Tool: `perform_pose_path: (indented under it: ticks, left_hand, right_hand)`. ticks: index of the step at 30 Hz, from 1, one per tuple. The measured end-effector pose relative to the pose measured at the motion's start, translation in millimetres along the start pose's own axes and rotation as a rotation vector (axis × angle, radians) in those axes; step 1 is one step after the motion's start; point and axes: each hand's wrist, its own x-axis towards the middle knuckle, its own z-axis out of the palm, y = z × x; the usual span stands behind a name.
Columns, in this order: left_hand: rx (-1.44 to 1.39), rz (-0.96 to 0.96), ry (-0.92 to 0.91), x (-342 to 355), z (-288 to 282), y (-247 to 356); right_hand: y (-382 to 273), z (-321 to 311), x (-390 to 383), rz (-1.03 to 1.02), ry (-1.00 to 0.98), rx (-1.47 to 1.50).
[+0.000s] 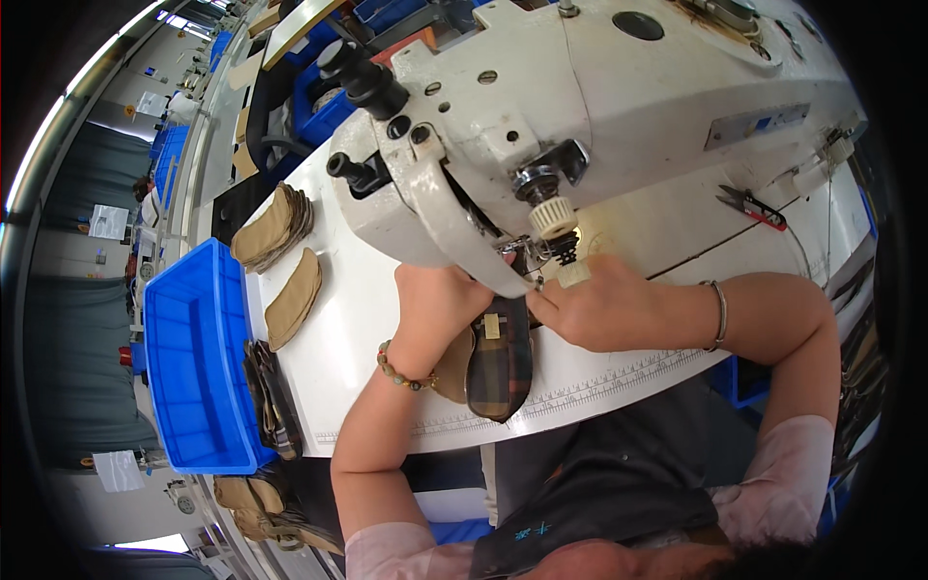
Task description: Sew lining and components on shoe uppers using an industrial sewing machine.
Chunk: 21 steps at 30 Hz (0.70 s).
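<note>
A big white metal sewing machine (580, 106) stands on a flat white work table (358, 319). Left of the machine, just off the table edge, sits a deep blue plastic bin (193, 358). More blue bins (324, 111) sit behind the machine, farther back. Far left of the machine hang dark grey-green curtains (82, 329) with white paper sheets (108, 222) pinned on. Bright ceiling lights (179, 19) shine above them.
</note>
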Motion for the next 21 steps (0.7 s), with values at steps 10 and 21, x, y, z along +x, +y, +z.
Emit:
perform_pose_path:
  ticks: [10,21]
  left_hand:
    - [-0.051,-0.03,-0.014,-3,2,-4]
    - [-0.02,-0.011,0.041,-2,7,-5]
  right_hand:
    - [-2,6,5,-0.042,0.256,0.007]
    - [-1,13,2,-0.046,0.224,0.011]
